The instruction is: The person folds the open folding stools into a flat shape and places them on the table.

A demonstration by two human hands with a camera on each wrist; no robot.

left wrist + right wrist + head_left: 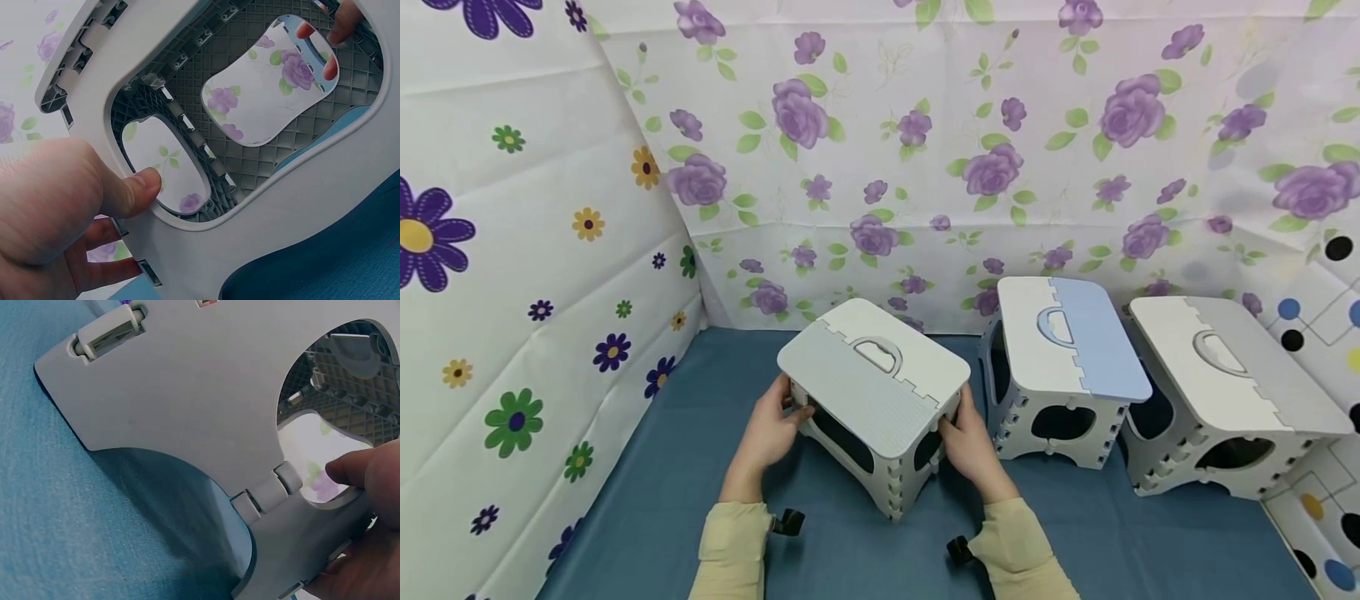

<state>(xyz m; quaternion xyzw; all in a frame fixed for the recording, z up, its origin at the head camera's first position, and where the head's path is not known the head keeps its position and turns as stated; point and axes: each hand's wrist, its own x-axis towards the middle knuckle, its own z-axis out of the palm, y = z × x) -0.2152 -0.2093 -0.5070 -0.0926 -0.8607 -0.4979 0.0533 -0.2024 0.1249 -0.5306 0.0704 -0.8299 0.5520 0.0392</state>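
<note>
A folding step stool [842,383] with a grey and white top stands turned at an angle, its oval carry handle folded flat. My left hand [771,425] grips its left side; in the left wrist view the thumb lies at the rim of a side opening and the fingers go round the outer edge of the panel [187,250]. On the other side my right hand [972,442] holds the hinged end panel [206,394], thumb at its opening and fingers round the edge. Through the openings, fingertips of the right hand show in the left wrist view.
Just right of the held stool stands a blue and white folding stool [1037,342]. Beyond it is another grey and white one [1195,358]. All are on a blue cloth surface [662,500], with a flowered sheet [895,167] behind and patterned sheets at both sides.
</note>
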